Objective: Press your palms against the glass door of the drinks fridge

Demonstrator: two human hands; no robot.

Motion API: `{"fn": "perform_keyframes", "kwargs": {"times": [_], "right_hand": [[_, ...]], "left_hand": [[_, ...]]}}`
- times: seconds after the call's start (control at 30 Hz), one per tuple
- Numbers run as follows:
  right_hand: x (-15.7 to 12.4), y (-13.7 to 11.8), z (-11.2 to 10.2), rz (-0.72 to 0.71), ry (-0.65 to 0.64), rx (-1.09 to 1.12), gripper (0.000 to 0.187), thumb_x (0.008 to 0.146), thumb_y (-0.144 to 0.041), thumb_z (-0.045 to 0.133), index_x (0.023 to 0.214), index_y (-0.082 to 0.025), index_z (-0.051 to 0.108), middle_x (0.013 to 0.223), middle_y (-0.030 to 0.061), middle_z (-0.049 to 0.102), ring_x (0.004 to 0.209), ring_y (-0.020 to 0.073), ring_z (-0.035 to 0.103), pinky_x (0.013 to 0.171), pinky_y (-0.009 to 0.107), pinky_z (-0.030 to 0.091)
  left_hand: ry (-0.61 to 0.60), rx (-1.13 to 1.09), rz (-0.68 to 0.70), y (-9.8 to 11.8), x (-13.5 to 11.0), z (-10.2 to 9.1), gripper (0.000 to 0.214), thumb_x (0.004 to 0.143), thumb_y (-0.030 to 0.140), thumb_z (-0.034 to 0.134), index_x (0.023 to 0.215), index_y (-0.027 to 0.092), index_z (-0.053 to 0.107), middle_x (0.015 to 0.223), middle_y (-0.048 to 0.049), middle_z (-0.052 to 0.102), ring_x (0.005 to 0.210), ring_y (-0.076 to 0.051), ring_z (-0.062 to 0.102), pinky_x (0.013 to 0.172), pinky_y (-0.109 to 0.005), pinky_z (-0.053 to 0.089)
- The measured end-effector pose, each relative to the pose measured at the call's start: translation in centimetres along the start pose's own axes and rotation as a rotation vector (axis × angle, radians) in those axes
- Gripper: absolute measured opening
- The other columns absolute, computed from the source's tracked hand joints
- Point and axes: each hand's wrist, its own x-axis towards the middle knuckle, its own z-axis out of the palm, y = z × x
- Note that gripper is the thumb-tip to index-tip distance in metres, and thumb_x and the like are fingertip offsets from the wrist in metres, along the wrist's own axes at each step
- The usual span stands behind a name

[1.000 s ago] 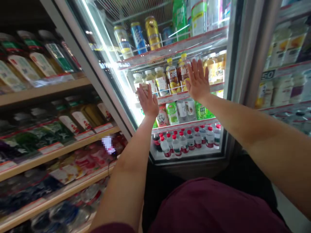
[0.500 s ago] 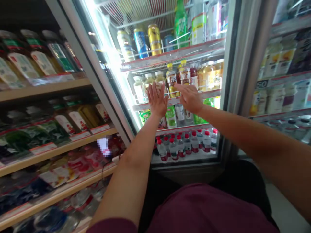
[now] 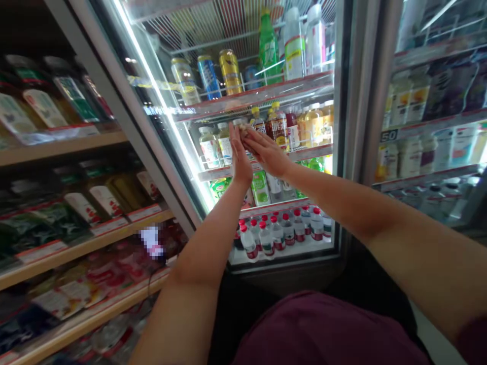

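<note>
the person stands in front of a tall glass drink fridge [image 3: 344, 101] with both bare arms reaching up to the middle of the frame. the left hand [image 3: 239, 157] stands up straight with its fingers pointing up. the right hand [image 3: 266, 154] lies on its side and comes in from the right, so its fingers [image 3: 253, 142] touch the top of the left hand. the two hands are up together at the shelf, close and touching. the fingers look long and flat, not curled in a wide grip. a small pale bit [image 3: 242, 131] shows where the fingertips meet, but i cannot tell if the fingers hold it or if it is only a bottle top behind them. the nearest things are the brown tea bottles [image 3: 279, 126] on the wire shelf [image 3: 308, 152] just behind the hands, with pale bottles [image 3: 211, 147] to the left of them. higher up, near the top of the frame, stand cans [image 3: 208, 76] and a green bottle [image 3: 268, 50]. below the hands are water bottles with red caps [image 3: 266, 238] on the bottom shelf. wooden shelves [image 3: 61, 144] full of drinks fill the left side of the frame, with a blurred patch [image 3: 151, 242] low down on them. another fridge door with a price tag [image 3: 388, 135] stands at the right, and a dark red shirt [image 3: 319, 334] fills the bottom of the frame.
</note>
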Motion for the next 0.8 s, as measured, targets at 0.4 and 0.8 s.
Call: {"fn": "perform_keyframes", "kwargs": {"times": [0.4, 0.8], "right_hand": [[-1.0, 4.7, -5.7, -0.159, -0.116, -0.214, 0.062, 0.106, -0.013, 0.049, 0.162, -0.039, 0.058, 0.166, -0.0001, 0.059, 0.162, 0.0342, 0.044, 0.138, 0.061, 0.033], [-2.9, 4.6, -4.1, -0.307, -0.196, -0.133, 0.034, 0.109, -0.016, 0.056, 0.133, -0.027, 0.077, 0.165, 0.0057, 0.062, 0.163, 0.0296, 0.046, 0.136, 0.057, 0.039]], "left_hand": [[-0.126, 0.433, -0.200, -0.8, -4.3, -5.5, 0.068, 0.108, 0.036, 0.050, 0.171, 0.012, 0.048, 0.181, -0.0151, 0.027, 0.171, -0.034, 0.004, 0.140, -0.059, -0.004], [-0.108, 0.434, -0.163, -1.8, -4.9, -4.9, 0.066, 0.112, 0.037, 0.048, 0.171, 0.010, 0.044, 0.182, -0.0139, 0.024, 0.171, -0.030, -0.003, 0.138, -0.056, -0.011]]}}
